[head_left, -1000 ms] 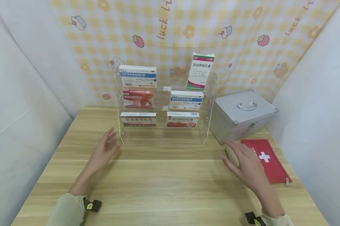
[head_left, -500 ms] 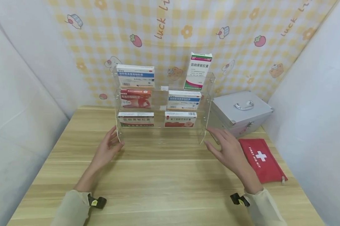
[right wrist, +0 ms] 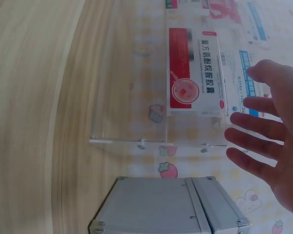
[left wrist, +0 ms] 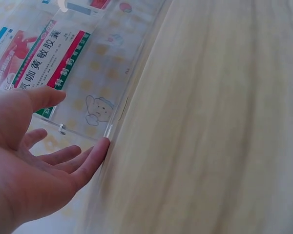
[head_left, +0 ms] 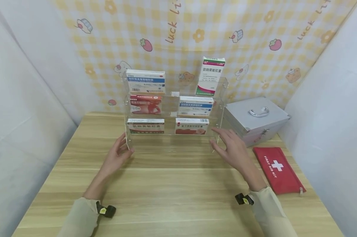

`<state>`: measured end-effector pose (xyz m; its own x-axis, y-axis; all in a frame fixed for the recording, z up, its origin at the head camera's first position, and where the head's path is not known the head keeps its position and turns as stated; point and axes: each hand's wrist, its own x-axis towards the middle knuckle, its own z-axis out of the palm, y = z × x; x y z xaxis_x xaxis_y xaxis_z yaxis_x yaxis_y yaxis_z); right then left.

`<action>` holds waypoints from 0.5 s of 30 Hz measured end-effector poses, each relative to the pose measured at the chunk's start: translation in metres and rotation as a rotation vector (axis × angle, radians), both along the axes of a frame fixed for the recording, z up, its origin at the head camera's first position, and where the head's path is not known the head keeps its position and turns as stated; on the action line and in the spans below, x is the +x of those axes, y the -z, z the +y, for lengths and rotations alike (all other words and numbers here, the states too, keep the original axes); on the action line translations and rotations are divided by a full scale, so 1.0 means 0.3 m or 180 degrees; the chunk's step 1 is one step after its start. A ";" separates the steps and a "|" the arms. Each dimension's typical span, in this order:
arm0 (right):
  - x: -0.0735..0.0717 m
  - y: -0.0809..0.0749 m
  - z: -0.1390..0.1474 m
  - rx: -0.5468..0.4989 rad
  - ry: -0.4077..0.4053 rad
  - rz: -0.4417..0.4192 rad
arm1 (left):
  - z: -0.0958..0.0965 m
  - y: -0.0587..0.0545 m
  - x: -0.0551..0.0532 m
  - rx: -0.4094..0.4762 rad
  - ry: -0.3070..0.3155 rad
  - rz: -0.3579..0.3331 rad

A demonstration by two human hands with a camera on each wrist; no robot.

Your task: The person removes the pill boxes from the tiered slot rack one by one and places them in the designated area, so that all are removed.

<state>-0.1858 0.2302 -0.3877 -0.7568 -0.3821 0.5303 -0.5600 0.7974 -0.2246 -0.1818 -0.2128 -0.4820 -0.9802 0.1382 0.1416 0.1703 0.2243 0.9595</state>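
Observation:
A clear acrylic display rack (head_left: 171, 143) stands on the wooden table with several medicine boxes on its tiers. My left hand (head_left: 116, 158) is at the rack's lower left side, fingers spread and thumb apart; in the left wrist view a fingertip meets the rack's edge or lies very near it. Beside the lower right side is my right hand (head_left: 233, 149), its fingers extended; whether it touches the panel I cannot tell. Low on the rack lie a green-striped box (left wrist: 53, 58) at left and a red-and-white box (right wrist: 195, 73) at right. A tall white box (head_left: 210, 76) stands upright at top right.
A silver metal case (head_left: 257, 115) with a handle stands right of the rack. In front of it lies a red first aid pouch (head_left: 279, 169). Behind the rack hangs a yellow checked cloth (head_left: 184, 42); white curtains (head_left: 24, 98) flank the table.
My right hand has moved left, from beside the red pouch to the rack's right side. The left hand has shifted slightly right, closer to the rack's left panel.

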 end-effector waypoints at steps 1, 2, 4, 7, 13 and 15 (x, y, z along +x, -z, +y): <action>-0.005 0.003 0.001 -0.0013 0.0023 -0.0026 | 0.001 0.004 -0.003 0.0043 0.0008 -0.0003; -0.009 0.005 0.002 -0.0018 0.0048 -0.0049 | 0.003 0.007 -0.006 0.0070 0.0011 0.0003; -0.017 0.008 0.003 -0.0034 0.0084 -0.0092 | 0.006 0.012 -0.012 0.0155 0.0011 0.0003; -0.031 0.009 0.001 -0.0072 0.0106 -0.0150 | 0.012 0.010 -0.014 0.0270 -0.0015 -0.0016; -0.055 -0.003 -0.013 -0.0154 0.0124 -0.0258 | 0.032 -0.030 0.004 0.0313 -0.0146 -0.0059; -0.062 -0.006 -0.017 -0.0169 0.0136 -0.0299 | 0.038 -0.036 0.008 0.0277 -0.0194 -0.0070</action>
<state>-0.2044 0.2251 -0.3858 -0.8191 -0.3218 0.4749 -0.5003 0.8058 -0.3170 -0.1795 -0.2014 -0.4712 -0.9895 0.0663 0.1288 0.1374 0.1492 0.9792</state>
